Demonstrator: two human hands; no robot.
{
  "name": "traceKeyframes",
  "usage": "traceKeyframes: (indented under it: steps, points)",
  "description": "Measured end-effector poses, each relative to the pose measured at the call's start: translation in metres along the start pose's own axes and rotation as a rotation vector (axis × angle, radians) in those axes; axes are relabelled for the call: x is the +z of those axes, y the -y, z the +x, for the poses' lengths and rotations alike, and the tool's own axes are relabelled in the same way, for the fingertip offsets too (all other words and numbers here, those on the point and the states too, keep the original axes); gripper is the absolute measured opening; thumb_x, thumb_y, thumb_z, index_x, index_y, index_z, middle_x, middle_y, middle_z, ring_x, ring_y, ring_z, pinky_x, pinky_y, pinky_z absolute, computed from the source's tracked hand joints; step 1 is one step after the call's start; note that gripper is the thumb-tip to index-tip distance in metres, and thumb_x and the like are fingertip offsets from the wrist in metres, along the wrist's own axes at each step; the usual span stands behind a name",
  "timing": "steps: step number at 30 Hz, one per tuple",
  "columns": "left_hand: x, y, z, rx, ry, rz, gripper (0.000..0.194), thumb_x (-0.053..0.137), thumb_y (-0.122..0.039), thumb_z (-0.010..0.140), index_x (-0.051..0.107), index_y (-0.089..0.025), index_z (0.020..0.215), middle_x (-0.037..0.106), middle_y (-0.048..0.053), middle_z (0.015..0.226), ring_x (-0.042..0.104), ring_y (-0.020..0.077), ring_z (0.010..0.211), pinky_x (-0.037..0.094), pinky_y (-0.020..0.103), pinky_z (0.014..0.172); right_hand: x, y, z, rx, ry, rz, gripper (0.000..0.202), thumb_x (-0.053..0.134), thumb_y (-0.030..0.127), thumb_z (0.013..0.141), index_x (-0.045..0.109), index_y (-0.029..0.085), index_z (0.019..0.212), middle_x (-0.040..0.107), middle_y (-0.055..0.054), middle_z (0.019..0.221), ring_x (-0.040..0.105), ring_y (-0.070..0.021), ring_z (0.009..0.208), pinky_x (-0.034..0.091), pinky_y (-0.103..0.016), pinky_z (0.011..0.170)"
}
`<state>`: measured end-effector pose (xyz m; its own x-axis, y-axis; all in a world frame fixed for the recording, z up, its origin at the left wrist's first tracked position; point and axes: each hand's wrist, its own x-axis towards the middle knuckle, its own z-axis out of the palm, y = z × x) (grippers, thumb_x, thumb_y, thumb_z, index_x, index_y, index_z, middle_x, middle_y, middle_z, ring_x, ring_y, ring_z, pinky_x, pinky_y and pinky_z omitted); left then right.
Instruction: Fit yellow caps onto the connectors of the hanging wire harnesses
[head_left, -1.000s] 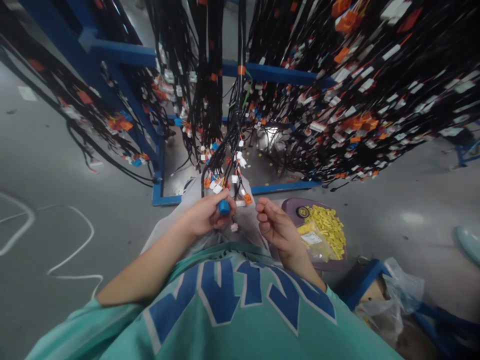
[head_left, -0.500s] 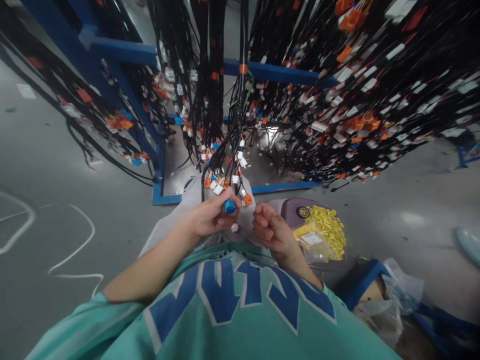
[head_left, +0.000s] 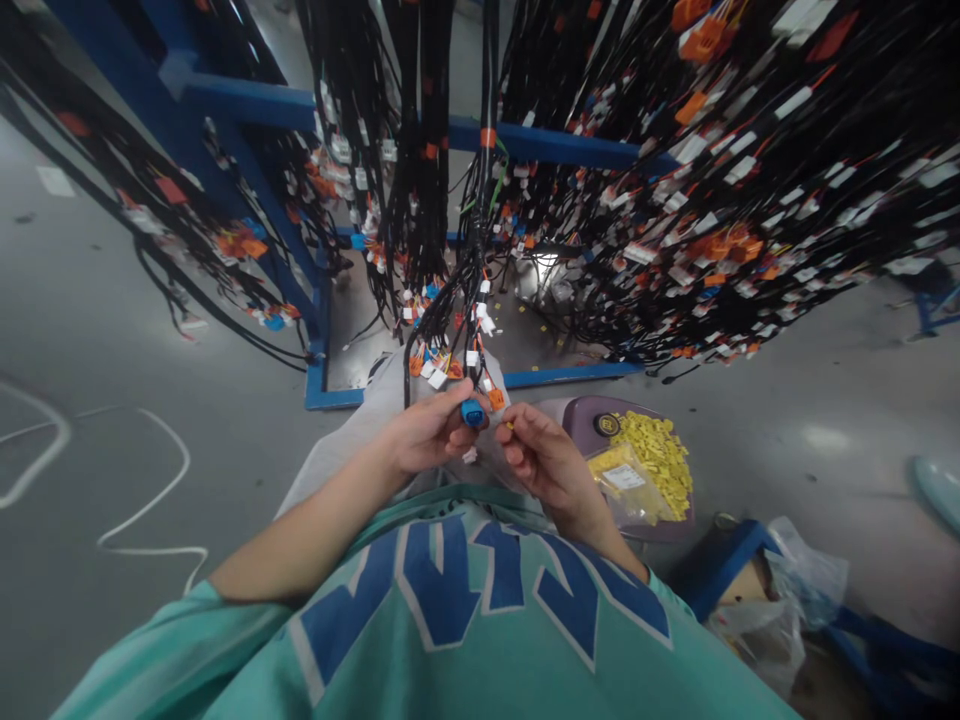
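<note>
A blue connector (head_left: 472, 412) is pinched between the thumb and fingers of my left hand (head_left: 431, 432), its face turned up. My right hand (head_left: 536, 450) is just to the right, closed on a small yellow piece (head_left: 510, 425) at its fingertips. The two hands are a short gap apart, over my lap. An orange connector (head_left: 496, 399) hangs just above the gap between them, on the black wire harness (head_left: 476, 240). White connectors (head_left: 437, 378) dangle above my left hand.
A blue metal frame (head_left: 570, 376) bears many hanging black harnesses (head_left: 705, 200). Right of my lap, a purple tray (head_left: 581, 420) holds yellow pieces (head_left: 660, 460) and a labelled plastic bag (head_left: 624, 478). A blue bar with clear plastic (head_left: 810, 575) stands at lower right. A white cable (head_left: 150, 550) lies on the floor at left.
My left hand has shifted slightly right and tilted the blue connector. My right fingers have moved a little left and turned, and the yellow piece now shows at their tips.
</note>
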<state>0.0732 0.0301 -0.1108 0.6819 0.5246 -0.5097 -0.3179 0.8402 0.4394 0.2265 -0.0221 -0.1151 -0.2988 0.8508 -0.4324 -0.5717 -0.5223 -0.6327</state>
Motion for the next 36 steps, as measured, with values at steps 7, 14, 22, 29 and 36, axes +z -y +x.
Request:
traceKeyframes:
  steps: [7, 14, 22, 29, 36]
  points:
    - [0.001, 0.001, 0.001, 0.005, -0.04, -0.095, 0.032, 0.034, -0.024, 0.089, 0.055, -0.01, 0.07, 0.051, -0.002, 0.052, 0.041, 0.0019, 0.035, 0.032, 0.009, 0.031, 0.005, -0.004, -0.001, -0.162, -0.052, -0.134, 0.03, 0.07, 0.037, 0.063, 0.051, 0.017, 0.072, 0.059, 0.004, 0.059, 0.047, -0.0037, 0.038, 0.034, -0.012, 0.03]
    - [0.006, 0.0, 0.001, -0.022, 0.0, -0.134, 0.035, 0.031, -0.028, 0.09, 0.055, -0.011, 0.071, 0.052, -0.002, 0.052, 0.046, 0.0033, 0.037, 0.037, 0.01, 0.033, 0.006, -0.005, 0.002, -0.305, -0.094, -0.136, 0.029, 0.069, 0.038, 0.064, 0.05, 0.015, 0.065, 0.041, 0.007, 0.052, 0.029, 0.0009, 0.039, 0.021, -0.01, 0.035]
    - [0.009, -0.004, 0.0, -0.082, -0.042, -0.193, 0.045, 0.024, -0.029, 0.092, 0.057, -0.009, 0.069, 0.051, 0.0, 0.047, 0.048, 0.0034, 0.035, 0.043, 0.009, 0.037, 0.007, 0.001, 0.001, -0.155, -0.055, -0.072, 0.029, 0.072, 0.034, 0.059, 0.051, 0.017, 0.071, 0.044, 0.007, 0.058, 0.026, 0.0005, 0.037, 0.017, -0.011, 0.03]
    - [0.007, -0.003, 0.001, -0.089, -0.037, -0.212, 0.045, 0.026, -0.029, 0.091, 0.057, -0.009, 0.067, 0.052, 0.0, 0.046, 0.05, 0.0043, 0.036, 0.044, 0.01, 0.038, 0.006, 0.001, 0.001, -0.207, -0.085, -0.159, 0.028, 0.072, 0.035, 0.059, 0.055, 0.017, 0.072, 0.049, 0.006, 0.056, 0.028, -0.0004, 0.036, 0.019, -0.012, 0.03]
    - [0.011, -0.003, -0.001, -0.087, -0.086, -0.24, 0.043, 0.025, -0.025, 0.092, 0.056, -0.006, 0.068, 0.054, 0.002, 0.048, 0.052, 0.0042, 0.038, 0.045, 0.009, 0.039, 0.007, -0.005, 0.004, -0.48, -0.123, -0.319, 0.02, 0.062, 0.036, 0.071, 0.054, 0.019, 0.075, 0.045, 0.006, 0.054, 0.035, -0.0042, 0.044, 0.025, -0.017, 0.041]
